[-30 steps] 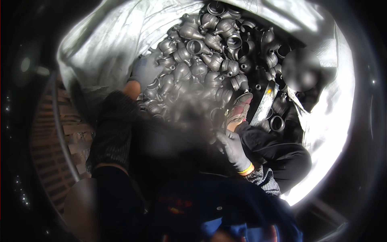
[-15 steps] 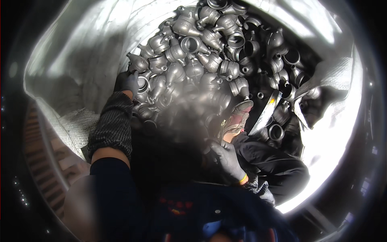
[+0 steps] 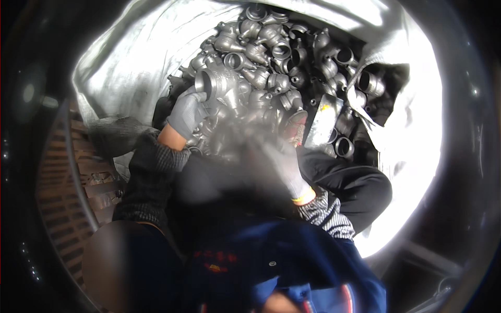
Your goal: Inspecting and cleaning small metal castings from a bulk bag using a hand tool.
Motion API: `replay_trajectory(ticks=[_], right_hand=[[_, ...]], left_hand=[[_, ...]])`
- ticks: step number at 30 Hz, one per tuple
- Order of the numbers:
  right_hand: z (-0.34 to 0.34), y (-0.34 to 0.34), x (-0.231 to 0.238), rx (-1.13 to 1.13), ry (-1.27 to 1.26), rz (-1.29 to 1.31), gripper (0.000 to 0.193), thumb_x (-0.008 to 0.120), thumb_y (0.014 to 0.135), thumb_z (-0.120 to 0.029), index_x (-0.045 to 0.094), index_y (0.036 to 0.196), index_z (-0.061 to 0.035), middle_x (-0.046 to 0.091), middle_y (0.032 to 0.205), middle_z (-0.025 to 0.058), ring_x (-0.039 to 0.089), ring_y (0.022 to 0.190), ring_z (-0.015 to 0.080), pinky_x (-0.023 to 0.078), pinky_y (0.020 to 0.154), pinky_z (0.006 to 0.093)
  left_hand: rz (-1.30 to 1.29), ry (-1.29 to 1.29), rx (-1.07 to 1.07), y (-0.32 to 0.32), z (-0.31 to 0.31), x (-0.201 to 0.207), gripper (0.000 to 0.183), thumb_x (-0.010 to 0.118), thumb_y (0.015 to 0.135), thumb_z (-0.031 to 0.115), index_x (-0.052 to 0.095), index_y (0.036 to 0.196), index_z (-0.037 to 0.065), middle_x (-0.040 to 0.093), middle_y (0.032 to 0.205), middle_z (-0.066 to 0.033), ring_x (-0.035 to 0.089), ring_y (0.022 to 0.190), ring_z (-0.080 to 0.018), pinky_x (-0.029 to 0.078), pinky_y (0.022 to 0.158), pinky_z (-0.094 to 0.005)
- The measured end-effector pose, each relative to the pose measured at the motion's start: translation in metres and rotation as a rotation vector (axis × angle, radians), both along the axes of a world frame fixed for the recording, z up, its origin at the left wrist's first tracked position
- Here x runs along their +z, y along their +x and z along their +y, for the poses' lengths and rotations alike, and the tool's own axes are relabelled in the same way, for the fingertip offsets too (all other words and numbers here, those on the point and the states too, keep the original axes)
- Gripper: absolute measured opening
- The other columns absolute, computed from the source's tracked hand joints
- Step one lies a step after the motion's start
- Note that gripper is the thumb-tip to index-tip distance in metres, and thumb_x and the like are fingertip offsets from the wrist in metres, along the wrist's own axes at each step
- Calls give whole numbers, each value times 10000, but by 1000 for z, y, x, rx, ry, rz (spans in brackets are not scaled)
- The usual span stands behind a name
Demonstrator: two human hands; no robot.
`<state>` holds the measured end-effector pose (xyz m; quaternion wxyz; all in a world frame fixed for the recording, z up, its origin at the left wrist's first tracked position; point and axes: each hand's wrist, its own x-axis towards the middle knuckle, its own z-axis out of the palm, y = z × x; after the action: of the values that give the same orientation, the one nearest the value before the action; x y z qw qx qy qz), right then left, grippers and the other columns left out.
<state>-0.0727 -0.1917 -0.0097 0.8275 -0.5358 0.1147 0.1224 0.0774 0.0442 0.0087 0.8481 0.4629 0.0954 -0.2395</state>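
In a grey glove, my left hand [image 3: 187, 113] grips a grey metal casting [image 3: 222, 83], a bulbous hollow housing with a round open mouth and a narrower neck. It is raised over the pile of similar castings [image 3: 255, 52]. My right hand [image 3: 286, 166], also gloved in grey with a yellow cuff edge, is in front of my body over the near side of the pile. A smear over the middle of the picture blurs its fingers, and I cannot make out whether they hold anything.
A large white woven bag [image 3: 422, 120] surrounds the castings. A flat metal bar [image 3: 323, 121] with a yellow mark lies right of centre, beside a reddish shoe [image 3: 295, 128]. My dark-trousered leg [image 3: 349, 188] is bent at the right. Slatted brown boards [image 3: 62, 193] show outside the bag at left.
My left hand has come up and right from the pile's left edge, lifting a casting. My right hand has moved up and slightly left, toward the pile. The whole view has shifted somewhat.
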Motion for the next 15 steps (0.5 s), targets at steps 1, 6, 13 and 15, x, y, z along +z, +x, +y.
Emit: replay_trajectory(ticks=[1, 6, 13, 15], right_hand=[[0, 5, -3, -2, -36, -60, 242, 586, 897, -163, 600, 1084, -10, 619, 839, -10, 473, 678, 5, 381, 594, 165], [4, 17, 16, -86, -724, -679, 497, 665, 817, -207, 510, 1208, 56, 652, 1011, 112, 588, 927, 148, 449, 833, 287], [14, 4, 26, -77, -218, -213, 413, 645, 827, -215, 548, 1116, 64, 648, 931, 112, 627, 867, 187, 488, 755, 292], [20, 1, 31, -89, -115, -352, 244, 601, 870, -209, 596, 986, 6, 619, 797, 53, 588, 669, 99, 463, 542, 219]], left_hand=[[14, -43, 37, -14, -14, 9, 328, 365, 869, -15, 492, 1171, -11, 593, 1047, -164, 618, 853, -269, 538, 708, -338], [47, -65, 70, -68, -51, 19, 286, 367, 895, 13, 521, 1136, -6, 605, 988, -123, 585, 782, -205, 502, 656, -344], [-105, -43, -1, -88, -47, -12, 296, 433, 945, 235, 535, 1156, 54, 611, 1034, -73, 580, 849, -181, 483, 736, -346], [-120, -128, 18, -83, -45, -22, 339, 433, 948, 273, 501, 1200, 57, 581, 1105, -87, 565, 935, -205, 478, 779, -371]])
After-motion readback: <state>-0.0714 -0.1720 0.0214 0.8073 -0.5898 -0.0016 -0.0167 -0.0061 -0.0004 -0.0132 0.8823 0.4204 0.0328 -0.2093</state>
